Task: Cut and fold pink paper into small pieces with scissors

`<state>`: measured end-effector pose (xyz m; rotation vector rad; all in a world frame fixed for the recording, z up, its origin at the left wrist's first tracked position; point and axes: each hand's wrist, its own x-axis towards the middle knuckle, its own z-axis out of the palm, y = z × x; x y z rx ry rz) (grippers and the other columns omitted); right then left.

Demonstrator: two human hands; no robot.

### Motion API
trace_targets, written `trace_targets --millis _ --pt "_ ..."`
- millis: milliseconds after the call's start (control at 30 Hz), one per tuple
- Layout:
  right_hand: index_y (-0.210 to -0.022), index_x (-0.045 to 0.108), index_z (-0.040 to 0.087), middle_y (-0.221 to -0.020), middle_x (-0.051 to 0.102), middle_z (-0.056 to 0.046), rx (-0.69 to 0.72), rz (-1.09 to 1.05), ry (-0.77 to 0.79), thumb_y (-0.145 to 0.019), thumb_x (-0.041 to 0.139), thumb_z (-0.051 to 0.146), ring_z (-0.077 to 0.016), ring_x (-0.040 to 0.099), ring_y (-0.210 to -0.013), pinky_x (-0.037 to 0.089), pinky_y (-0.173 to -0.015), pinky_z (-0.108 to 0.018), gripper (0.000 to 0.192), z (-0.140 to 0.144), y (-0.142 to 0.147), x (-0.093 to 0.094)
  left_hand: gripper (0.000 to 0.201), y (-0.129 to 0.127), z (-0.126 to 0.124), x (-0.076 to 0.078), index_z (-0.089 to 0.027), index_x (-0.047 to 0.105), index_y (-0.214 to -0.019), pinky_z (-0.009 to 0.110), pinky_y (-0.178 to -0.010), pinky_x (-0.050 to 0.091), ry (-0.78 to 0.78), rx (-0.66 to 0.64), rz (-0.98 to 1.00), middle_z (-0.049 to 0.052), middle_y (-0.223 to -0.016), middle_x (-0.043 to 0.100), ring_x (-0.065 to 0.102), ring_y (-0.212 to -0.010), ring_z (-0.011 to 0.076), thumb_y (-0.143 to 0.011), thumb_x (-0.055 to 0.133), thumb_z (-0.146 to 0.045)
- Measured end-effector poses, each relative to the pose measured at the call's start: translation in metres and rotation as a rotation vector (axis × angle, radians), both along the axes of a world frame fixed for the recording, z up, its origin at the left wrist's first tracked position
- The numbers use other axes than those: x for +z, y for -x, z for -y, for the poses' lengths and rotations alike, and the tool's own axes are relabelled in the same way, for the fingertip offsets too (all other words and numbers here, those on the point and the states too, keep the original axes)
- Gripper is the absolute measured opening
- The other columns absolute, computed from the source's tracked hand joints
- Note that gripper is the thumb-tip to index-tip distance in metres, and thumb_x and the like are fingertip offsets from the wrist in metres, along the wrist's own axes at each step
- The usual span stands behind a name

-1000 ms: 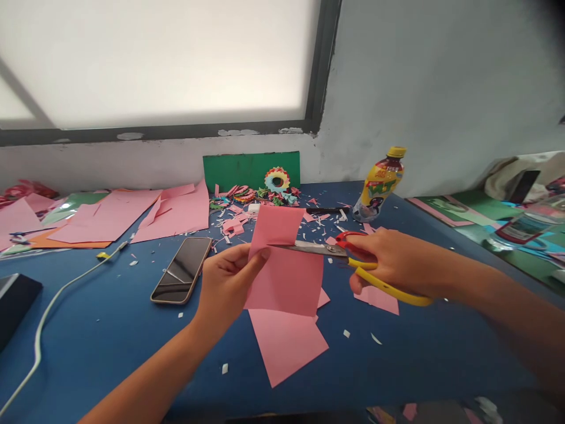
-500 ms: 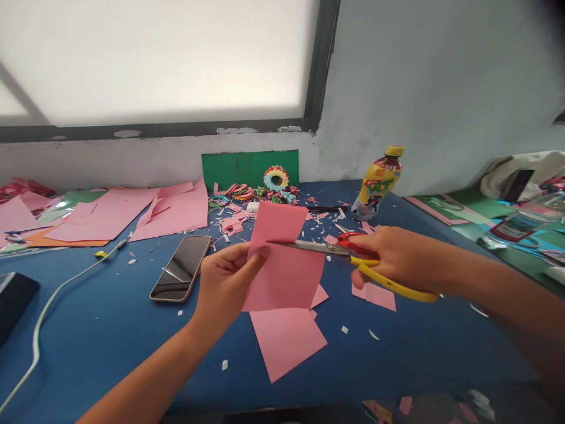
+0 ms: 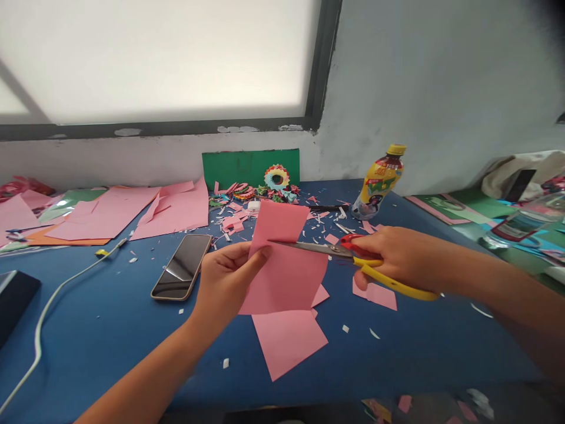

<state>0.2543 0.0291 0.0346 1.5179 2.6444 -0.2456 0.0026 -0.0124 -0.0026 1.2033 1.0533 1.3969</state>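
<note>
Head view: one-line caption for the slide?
Left hand holds a pink paper sheet above a blue table while right hand cuts it with yellow-handled scissors.

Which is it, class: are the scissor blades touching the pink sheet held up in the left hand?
Touching. The head view shows the scissors blades lying across the pink sheet, inside a cut.

The scene is viewed by one head-worn camera, angled forward and down, close above the tabletop point(image 3: 110, 330) toward the wall.
</note>
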Motion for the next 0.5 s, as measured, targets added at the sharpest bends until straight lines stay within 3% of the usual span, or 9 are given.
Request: trace_targets --millis 300,500 --pt "-0.070 0.057 0.020 -0.075 0.061 -0.005 0.272 0.099 -0.043 -0.084 0.039 0.024 -0.0154 0.049 -0.058 0.029 -0.054 -0.029 0.023 -0.0049 -0.0074 -0.0065 0.009 0.0014 0.0032 0.0008 -0.022 0.071 -0.068 0.014 -0.046 0.046 0.015 -0.009 -0.022 -0.001 -0.063 0.066 0.061 -0.060 0.0114 -0.070 0.069 -0.031" --pt "-0.073 0.052 0.021 -0.068 0.062 -0.002 0.099 0.057 0.012 -0.086 0.037 0.028 -0.0144 0.053 -0.054 0.033 -0.051 -0.027 0.020 -0.0021 -0.0042 -0.0061 0.010 0.0012 0.0025 0.0012 -0.022 0.072 -0.070 0.016 -0.045 0.047 0.021 -0.014 -0.045 0.001 -0.064 0.067 0.062 -0.059 0.0127 -0.070 0.069 -0.031"
